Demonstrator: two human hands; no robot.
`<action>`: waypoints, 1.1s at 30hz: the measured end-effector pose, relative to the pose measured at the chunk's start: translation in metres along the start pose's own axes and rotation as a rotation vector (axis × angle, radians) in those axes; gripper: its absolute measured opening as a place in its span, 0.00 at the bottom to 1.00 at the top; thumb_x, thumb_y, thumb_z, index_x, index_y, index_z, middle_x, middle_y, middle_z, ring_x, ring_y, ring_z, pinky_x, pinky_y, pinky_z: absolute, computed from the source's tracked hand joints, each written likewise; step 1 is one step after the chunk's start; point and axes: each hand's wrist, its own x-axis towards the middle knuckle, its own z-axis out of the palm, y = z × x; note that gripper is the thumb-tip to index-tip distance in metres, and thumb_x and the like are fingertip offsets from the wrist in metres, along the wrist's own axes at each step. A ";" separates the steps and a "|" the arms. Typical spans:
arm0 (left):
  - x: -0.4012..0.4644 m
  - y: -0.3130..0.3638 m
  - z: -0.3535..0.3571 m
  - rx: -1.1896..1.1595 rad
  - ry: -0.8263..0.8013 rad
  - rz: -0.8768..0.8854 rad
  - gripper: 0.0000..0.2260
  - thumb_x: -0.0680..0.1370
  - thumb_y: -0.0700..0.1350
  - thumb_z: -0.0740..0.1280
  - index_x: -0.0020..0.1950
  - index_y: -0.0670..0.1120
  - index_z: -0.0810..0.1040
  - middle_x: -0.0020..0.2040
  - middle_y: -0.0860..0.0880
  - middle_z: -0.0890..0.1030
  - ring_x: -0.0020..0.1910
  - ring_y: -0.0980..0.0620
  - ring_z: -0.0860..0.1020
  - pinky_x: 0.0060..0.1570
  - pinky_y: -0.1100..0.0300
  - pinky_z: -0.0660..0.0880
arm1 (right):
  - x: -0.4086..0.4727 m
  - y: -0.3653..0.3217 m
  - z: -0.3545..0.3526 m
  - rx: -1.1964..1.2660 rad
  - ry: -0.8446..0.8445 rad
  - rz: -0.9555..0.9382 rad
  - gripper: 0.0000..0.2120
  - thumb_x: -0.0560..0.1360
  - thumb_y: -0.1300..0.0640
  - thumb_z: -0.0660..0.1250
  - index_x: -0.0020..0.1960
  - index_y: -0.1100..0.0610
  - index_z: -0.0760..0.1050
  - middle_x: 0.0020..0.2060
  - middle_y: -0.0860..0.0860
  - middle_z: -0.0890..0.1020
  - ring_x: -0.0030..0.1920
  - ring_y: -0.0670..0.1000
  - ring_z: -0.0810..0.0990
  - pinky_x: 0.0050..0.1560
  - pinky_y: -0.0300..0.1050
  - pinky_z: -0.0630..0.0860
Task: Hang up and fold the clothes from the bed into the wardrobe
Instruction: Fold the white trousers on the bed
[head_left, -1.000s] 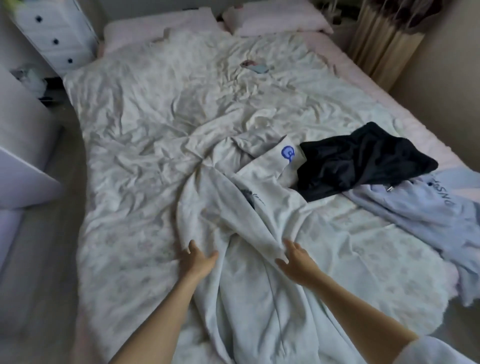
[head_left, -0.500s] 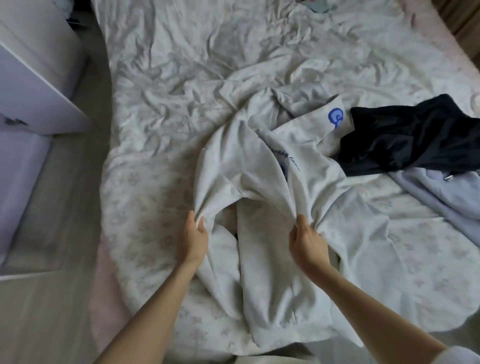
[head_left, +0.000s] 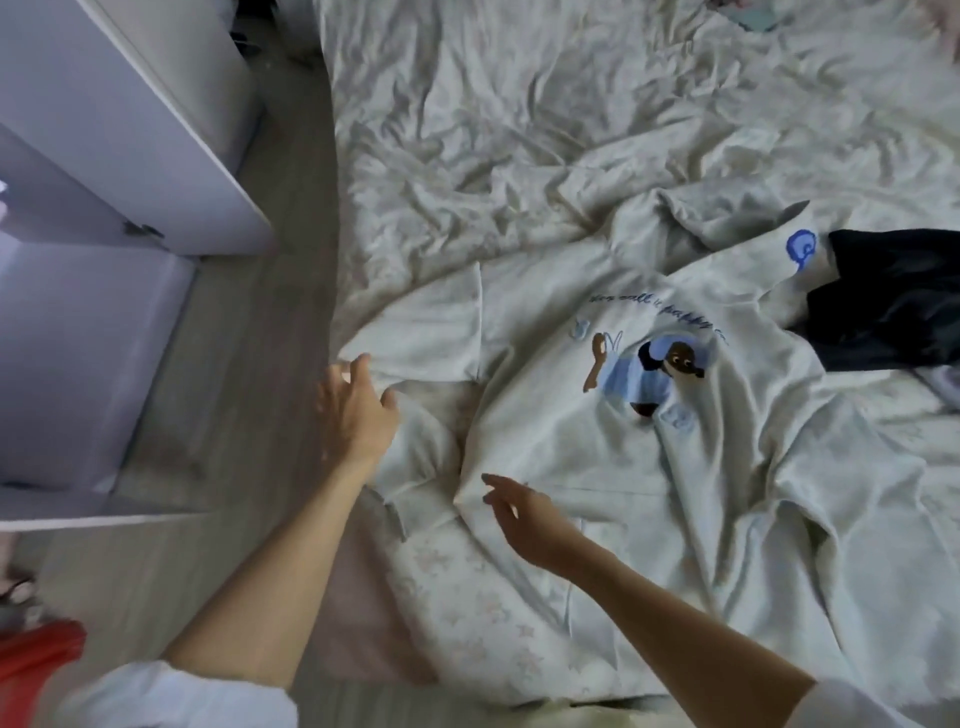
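Observation:
A white sweatshirt (head_left: 561, 426) with a blue cartoon print lies spread face up on the bed (head_left: 493, 130), one sleeve reaching left to the bed's edge. My left hand (head_left: 353, 410) hovers at that sleeve's cuff with fingers spread and relaxed, holding nothing. My right hand (head_left: 524, 519) floats just over the sweatshirt's lower hem, fingers loose, gripping nothing. A dark garment (head_left: 888, 301) lies at the right, partly over the sweatshirt's other sleeve, which bears a blue logo.
A white wardrobe door (head_left: 171, 130) stands open at the left beside the bed, with wooden floor (head_left: 208, 545) between them. A red object (head_left: 36, 670) shows at the bottom left corner. A pale lilac garment (head_left: 943, 384) peeks in at the right edge.
Both hands have let go of the bunched sweatshirt. It now lies spread flat with its print facing up, and the view has swung left.

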 end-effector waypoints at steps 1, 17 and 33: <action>-0.014 -0.004 0.012 -0.014 -0.051 0.016 0.21 0.75 0.44 0.66 0.67 0.43 0.70 0.65 0.39 0.68 0.65 0.40 0.65 0.63 0.46 0.65 | 0.001 0.011 -0.001 -0.032 0.054 0.038 0.18 0.80 0.60 0.54 0.69 0.56 0.68 0.59 0.55 0.79 0.60 0.54 0.75 0.65 0.44 0.67; -0.147 0.006 0.107 0.336 -0.941 0.786 0.25 0.76 0.48 0.63 0.72 0.56 0.61 0.63 0.52 0.75 0.63 0.50 0.72 0.68 0.53 0.53 | -0.067 0.102 0.000 0.276 -0.186 0.365 0.11 0.76 0.56 0.63 0.56 0.58 0.77 0.48 0.52 0.81 0.49 0.52 0.79 0.45 0.39 0.74; -0.229 0.121 0.140 0.374 -0.946 0.521 0.19 0.81 0.51 0.56 0.71 0.48 0.64 0.68 0.46 0.66 0.65 0.45 0.68 0.61 0.51 0.67 | -0.190 0.265 -0.085 -0.130 0.596 0.719 0.39 0.73 0.49 0.66 0.75 0.55 0.48 0.71 0.58 0.57 0.69 0.61 0.59 0.64 0.60 0.63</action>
